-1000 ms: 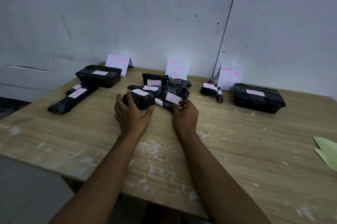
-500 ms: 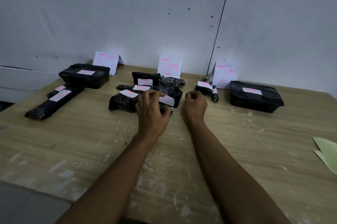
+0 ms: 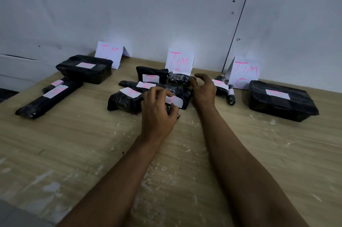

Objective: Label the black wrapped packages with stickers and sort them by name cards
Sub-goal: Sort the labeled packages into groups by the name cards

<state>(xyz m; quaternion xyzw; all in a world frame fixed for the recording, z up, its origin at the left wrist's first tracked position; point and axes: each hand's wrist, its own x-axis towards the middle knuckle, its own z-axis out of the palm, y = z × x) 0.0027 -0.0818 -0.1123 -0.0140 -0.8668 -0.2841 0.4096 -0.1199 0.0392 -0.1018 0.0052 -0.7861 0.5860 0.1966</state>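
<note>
Left hand (image 3: 157,114) curled on the front package (image 3: 177,102); right hand (image 3: 203,88), loosely open, hovered just behind the pile.

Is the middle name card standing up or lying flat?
Standing. The middle name card rises upright from the table behind the central packages, its pink "TIM" facing the camera.

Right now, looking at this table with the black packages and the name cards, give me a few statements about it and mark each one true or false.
1. Three name cards stand along the wall. True: left card, middle card, right card.
2. The left hand rests beside the right box. False: it is at the middle pile.
3. The left box bears a white sticker. True.
4. The right hand holds a marker. False: its fingers hang curled over the pile, holding nothing visible.
</note>
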